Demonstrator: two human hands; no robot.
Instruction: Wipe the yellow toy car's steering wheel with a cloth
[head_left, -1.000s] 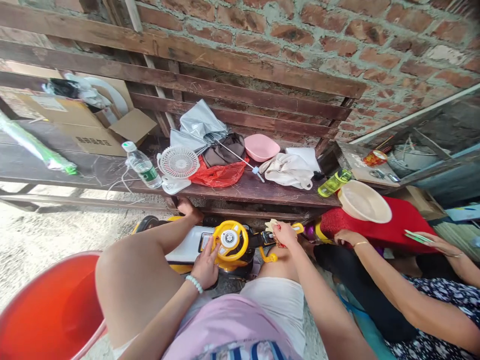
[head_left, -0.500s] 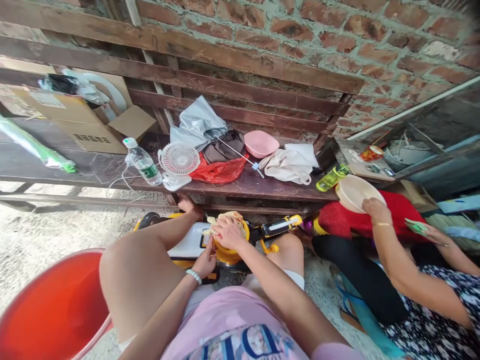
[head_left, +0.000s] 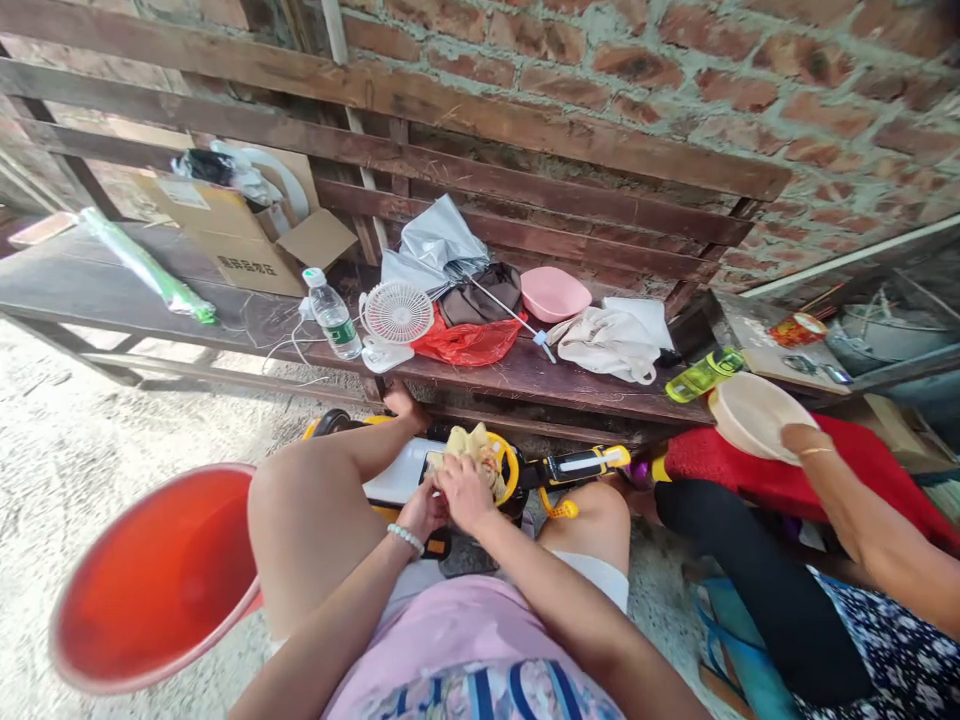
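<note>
The dark wooden bench (head_left: 90,280) carried a cardboard box (head_left: 240,245), a green tube (head_left: 142,265), a water bottle (head_left: 332,315) and a white fan (head_left: 397,315). A grey umbrella (head_left: 439,245) lay beside a dark pouch (head_left: 484,295) and a red plastic bag (head_left: 469,343). Further along sat a pink bowl (head_left: 553,293), a white cloth bag (head_left: 604,345) and a green bottle (head_left: 703,375) on its side near the end.

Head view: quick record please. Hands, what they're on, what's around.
left hand: against crumpled pale bundle
right hand: gripping the bundle
under bundle: yellow toy steering wheel
co-worker's hand: beside cream basin
behind: wooden bench holding white fan, water bottle, pink bowl
</note>
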